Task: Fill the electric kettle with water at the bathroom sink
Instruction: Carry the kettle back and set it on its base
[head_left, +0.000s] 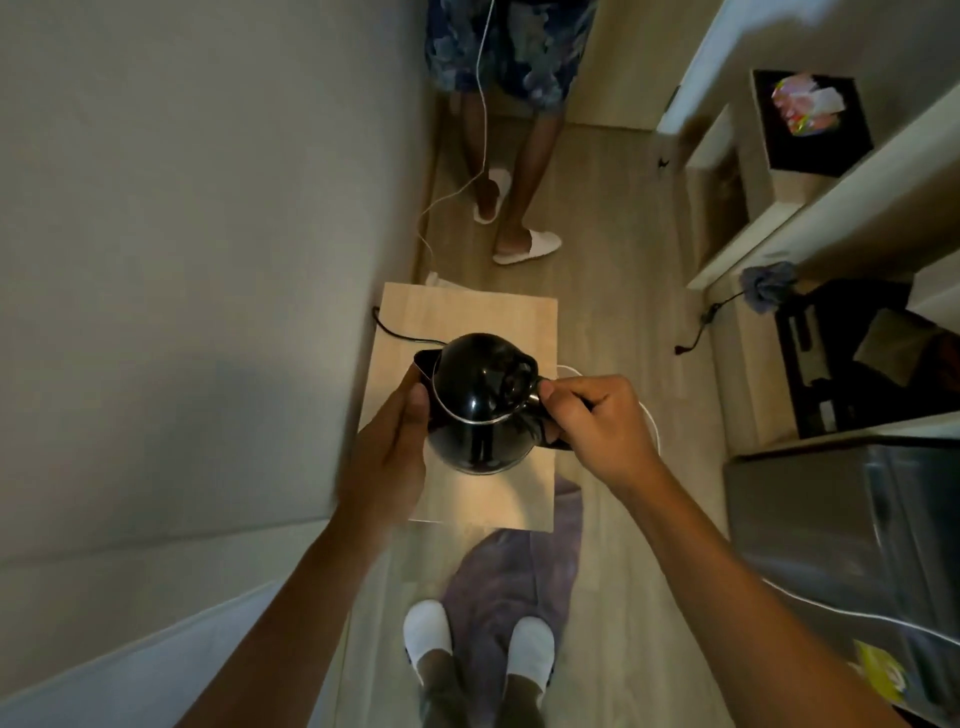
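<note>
- Gripping the black kettle (480, 410) on its right side, the right hand (597, 421) held it over the small table (467, 312).
- The left hand (392, 452) pressed its left side; fingers hidden, grip unclear.

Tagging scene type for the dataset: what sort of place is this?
Likely a narrow passage in a hotel room or small flat; no sink is in view. Cues: a black kettle held over a small wooden table, white slippers on the wearer, and open shelving on the right.
</note>
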